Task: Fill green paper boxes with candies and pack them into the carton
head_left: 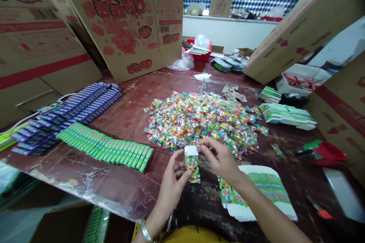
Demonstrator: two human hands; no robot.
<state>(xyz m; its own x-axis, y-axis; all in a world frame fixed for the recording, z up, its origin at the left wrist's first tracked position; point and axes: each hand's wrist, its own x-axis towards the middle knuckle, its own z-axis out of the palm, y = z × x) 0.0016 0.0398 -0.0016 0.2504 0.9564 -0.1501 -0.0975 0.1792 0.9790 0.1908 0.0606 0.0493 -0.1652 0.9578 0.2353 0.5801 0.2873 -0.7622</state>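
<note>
One carton (193, 164) sat clasped in the left hand (174, 178); overpressing by the right hand (224, 159), grip unclear, risked creases.

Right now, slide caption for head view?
Left hand holds a green box, right hand at its white top, wrapped candies heaped beyond.

The heap of sachets (199, 121) was of clear, crinkled, glossy plastic film. In front of the heap, the small box (192, 165) was of smooth printed paperboard, and the bracelet (146, 231) of polished metal. Behind the heap were a soft, creased cloth (232, 92) and a matt cardboard carton (119, 30). Beneath the heap, the surface (127, 182) was scuffed, with a dull sheen.
</note>
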